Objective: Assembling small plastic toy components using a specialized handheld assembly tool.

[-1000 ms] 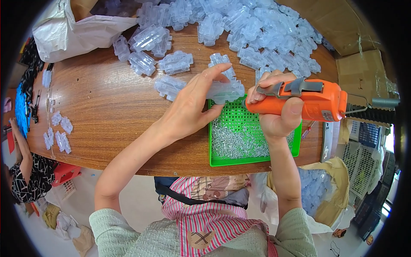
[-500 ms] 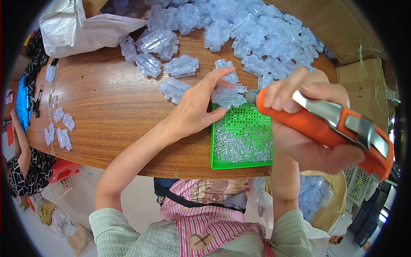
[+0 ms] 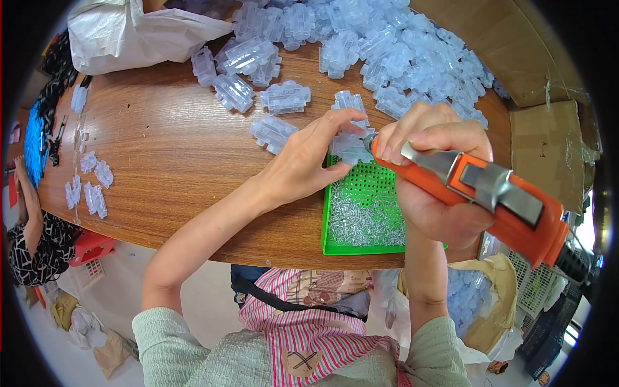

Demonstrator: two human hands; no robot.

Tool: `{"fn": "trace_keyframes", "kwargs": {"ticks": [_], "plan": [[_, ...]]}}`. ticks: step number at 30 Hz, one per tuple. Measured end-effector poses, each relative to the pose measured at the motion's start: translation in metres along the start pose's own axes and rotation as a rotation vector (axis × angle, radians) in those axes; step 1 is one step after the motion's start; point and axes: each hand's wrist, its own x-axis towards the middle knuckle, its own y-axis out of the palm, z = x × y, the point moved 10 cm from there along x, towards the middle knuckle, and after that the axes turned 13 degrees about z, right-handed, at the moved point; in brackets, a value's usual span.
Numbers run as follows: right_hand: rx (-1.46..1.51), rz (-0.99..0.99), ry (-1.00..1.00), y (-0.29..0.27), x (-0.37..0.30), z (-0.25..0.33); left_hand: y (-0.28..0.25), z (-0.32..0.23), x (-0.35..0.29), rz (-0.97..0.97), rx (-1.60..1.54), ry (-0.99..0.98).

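My right hand [image 3: 445, 174] is wrapped round an orange electric screwdriver [image 3: 477, 184] with a metal lever on its side. The tool's tip points left and meets a clear plastic housing [image 3: 353, 148]. My left hand [image 3: 306, 151] grips that housing between thumb and fingers, above the far end of a green perforated tray [image 3: 327, 226]. Many small silvery screws [image 3: 364, 222] lie in the tray's near part. Just beyond my left hand are more clear housings, one [image 3: 273, 132] beside the knuckles and another [image 3: 351, 103] past the fingertips.
A large heap of clear plastic housings [image 3: 419, 58] covers the far right of the table [image 3: 174, 174]. Cardboard [image 3: 548, 142] borders the right side. A white sack [image 3: 129, 39] sits far left. Below the table's right edge stands a bag of clear parts [image 3: 487, 297]. Another person's arm [image 3: 29, 206] shows at left.
The screwdriver and my right hand have moved a little left and its body has tilted lower at the rear. The view has shifted slightly. My left hand still holds the housing.
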Motion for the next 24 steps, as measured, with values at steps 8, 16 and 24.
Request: {"fn": "trace_keyframes", "kwargs": {"ticks": [8, 16, 24], "plan": [[0.084, -0.025, -0.018, -0.008, 0.012, 0.012, -0.001, -0.016, -0.003, 0.02, 0.149, 0.078], [0.365, -0.093, 0.14, -0.017, 0.02, 0.033, -0.022, -0.059, -0.036, 0.094, 0.267, -0.258], [0.087, -0.319, 0.377, -0.039, -0.035, -0.006, -0.086, -0.025, -0.091, 0.25, 0.594, -0.704]]}}
